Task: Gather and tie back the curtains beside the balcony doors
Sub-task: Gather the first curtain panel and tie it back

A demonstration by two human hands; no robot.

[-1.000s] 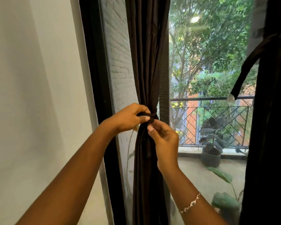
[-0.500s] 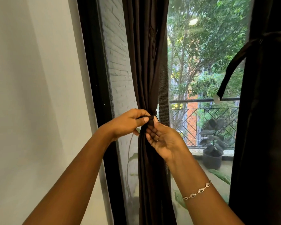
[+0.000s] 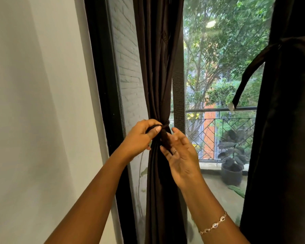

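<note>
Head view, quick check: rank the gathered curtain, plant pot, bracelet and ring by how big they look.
1. curtain, largest by far.
2. pot and bracelet: about alike; the pot stands far off, so no ranking.
3. ring, smallest.

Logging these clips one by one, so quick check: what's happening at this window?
A person is tying back the dark left curtain beside the balcony door. The left hand grips the tie band where it wraps the gathered fabric. The right hand is open, its fingers resting against the band's hanging end. The curtain is bunched, but the knot does not look finished. The right curtain already wears a second band, one end hanging loose.
</note>
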